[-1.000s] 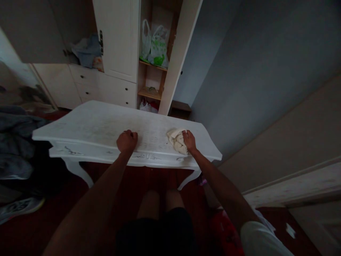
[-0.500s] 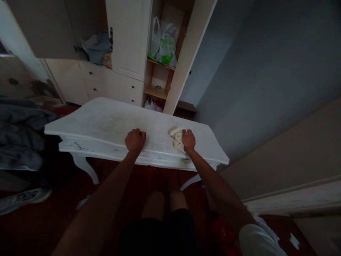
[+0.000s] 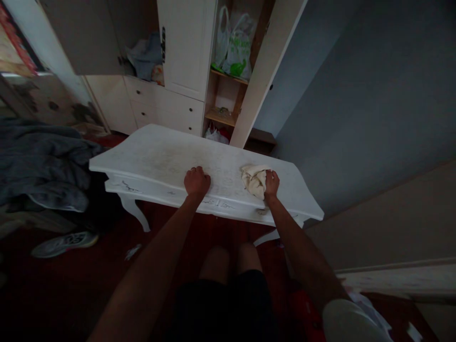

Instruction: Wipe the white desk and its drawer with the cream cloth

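A white table (image 3: 228, 154) with carved trim and curved legs stands before me, its top smudged with grey-brown marks left of the middle. My left hand (image 3: 197, 182) rests closed on the tabletop near the front edge; no object shows in it. Farther right, my right hand (image 3: 272, 183) grips the right side of a crumpled cream cloth (image 3: 254, 180), which lies on the tabletop. Part of the cloth is hidden under the fingers.
Behind the table stands a white wardrobe (image 3: 185, 47) with open doors and plastic bags (image 3: 239, 50) on a shelf. Grey bedding (image 3: 46, 161) lies at the left, above a shoe (image 3: 64, 243) on the red floor. A grey wall (image 3: 384, 118) rises at the right.
The view has shifted, so the table and furniture appear farther right. My left hand looks turned more knuckles-up. The cloth looks more spread out beside my right hand, which still holds it.
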{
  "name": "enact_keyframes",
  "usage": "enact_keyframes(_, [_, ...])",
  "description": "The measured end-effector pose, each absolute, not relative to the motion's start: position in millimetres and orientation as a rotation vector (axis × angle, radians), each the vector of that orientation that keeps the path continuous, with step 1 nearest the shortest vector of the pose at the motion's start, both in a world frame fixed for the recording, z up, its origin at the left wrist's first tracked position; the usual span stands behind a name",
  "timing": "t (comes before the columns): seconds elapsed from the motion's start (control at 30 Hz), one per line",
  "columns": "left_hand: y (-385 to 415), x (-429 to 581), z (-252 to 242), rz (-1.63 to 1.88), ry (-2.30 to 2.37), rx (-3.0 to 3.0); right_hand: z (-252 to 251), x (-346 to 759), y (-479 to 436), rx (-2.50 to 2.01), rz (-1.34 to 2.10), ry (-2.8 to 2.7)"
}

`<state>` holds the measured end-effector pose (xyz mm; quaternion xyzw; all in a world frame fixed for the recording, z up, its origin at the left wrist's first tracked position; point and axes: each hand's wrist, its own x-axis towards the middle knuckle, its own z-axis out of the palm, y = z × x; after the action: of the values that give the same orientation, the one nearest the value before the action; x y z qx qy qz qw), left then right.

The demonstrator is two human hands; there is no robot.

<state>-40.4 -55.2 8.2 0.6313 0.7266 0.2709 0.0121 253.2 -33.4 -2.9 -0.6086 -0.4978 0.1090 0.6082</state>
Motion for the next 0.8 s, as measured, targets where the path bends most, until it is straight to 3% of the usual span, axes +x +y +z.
enact_keyframes(0.8, [-62,-19,6,0.737,2.53,1.942,-10,242,-28,-1.379,0.213,-1.229])
